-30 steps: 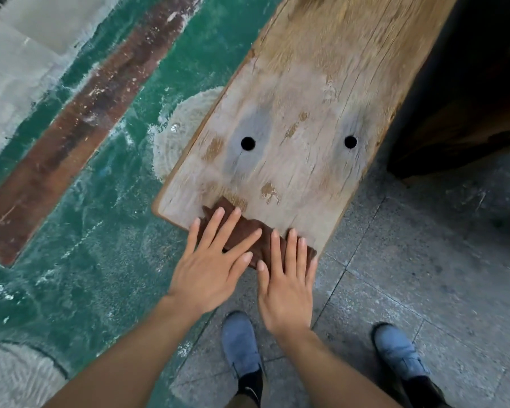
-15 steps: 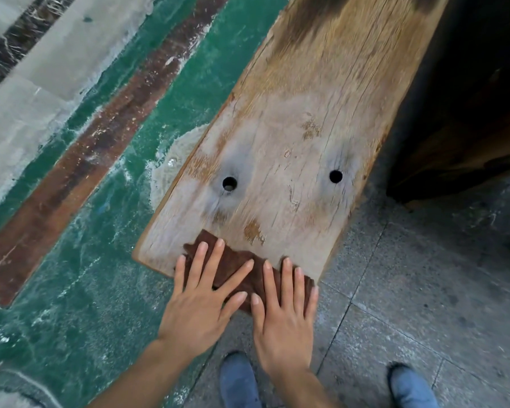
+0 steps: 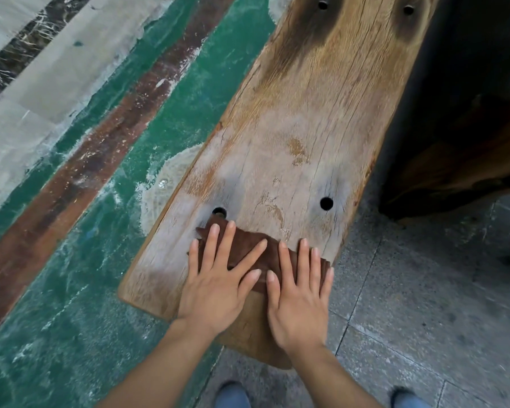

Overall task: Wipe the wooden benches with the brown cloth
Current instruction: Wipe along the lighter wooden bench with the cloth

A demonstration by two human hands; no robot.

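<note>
I see both hands laid flat on the brown cloth, fingers straight and spread, pressing rather than gripping. The left hand covers the cloth's 9 o'clock half, and the right hand sits just beside it at 3 o'clock. Their thumbs nearly meet over the cloth.

The cloth lies crumpled across the near end of the wooden bench, at about 6 o'clock from the middle of my view. Its far corner touches the rim of one round hole. A second hole stands apart at 2 o'clock from the cloth. Two more holes sit in dark stains at the bench's far end, toward 12 o'clock (the plank is pale and cracked in between).

Green painted floor runs along the bench's 9 o'clock side, grey tiles along its 3 o'clock side. Two blue shoe tips show at 6 o'clock.
</note>
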